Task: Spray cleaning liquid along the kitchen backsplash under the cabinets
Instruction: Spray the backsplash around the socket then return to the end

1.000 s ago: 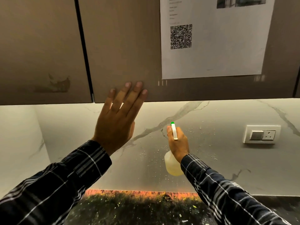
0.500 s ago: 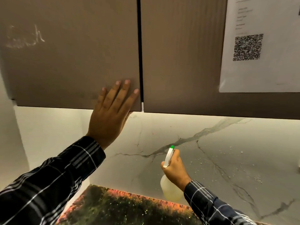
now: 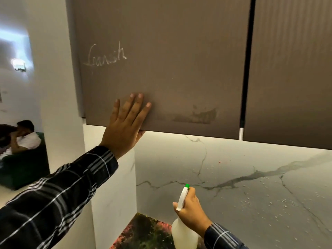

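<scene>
Backsplash (image 3: 233, 164) wet with droplets (image 3: 269, 202) at right, corner looks dry; right hand (image 3: 192, 211) fingers (image 3: 191, 192) curl round spray bottle (image 3: 183, 236), left hand (image 3: 125, 123) flat against cabinet (image 3: 179, 60).

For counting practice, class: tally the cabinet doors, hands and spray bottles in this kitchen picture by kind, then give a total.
Cabinet doors: 2, left door and right door
Hands: 2, left hand and right hand
Spray bottles: 1, the spray bottle
Total: 5
</scene>
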`<state>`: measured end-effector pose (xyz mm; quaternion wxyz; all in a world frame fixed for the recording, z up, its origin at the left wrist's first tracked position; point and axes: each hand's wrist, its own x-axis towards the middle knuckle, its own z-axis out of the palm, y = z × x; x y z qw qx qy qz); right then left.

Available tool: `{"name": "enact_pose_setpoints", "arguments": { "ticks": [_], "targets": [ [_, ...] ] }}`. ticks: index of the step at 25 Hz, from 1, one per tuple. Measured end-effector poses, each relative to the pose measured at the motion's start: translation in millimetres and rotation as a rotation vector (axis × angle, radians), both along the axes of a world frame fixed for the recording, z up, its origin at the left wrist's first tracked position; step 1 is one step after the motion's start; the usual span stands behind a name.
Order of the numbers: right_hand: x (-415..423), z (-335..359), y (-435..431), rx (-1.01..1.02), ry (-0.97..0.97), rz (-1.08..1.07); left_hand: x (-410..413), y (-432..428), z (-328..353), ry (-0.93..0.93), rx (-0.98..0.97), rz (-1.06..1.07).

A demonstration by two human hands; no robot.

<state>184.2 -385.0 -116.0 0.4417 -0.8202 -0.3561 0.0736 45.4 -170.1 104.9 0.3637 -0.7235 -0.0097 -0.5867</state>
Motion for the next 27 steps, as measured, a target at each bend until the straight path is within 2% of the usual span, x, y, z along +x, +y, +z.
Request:
{"name": "enact_pose_setpoints", "arguments": {
  "ticks": [4,13,20,27],
  "targets": [
    [-22,-5,56,-0.029,0.015,0.018,3,33,12,-0.037,-0.012,0.045],
    [-20,-33,186,-0.080,-0.122,-0.013,18,47,11,-0.055,0.039,-0.146],
    [15,-53,268,-0.078,-0.029,-0.008,25,48,11,-0.125,0.049,-0.192],
    [36,-68,307,-0.109,0.051,-0.054,29,46,9,-0.150,0.034,-0.233]
  ]
}}
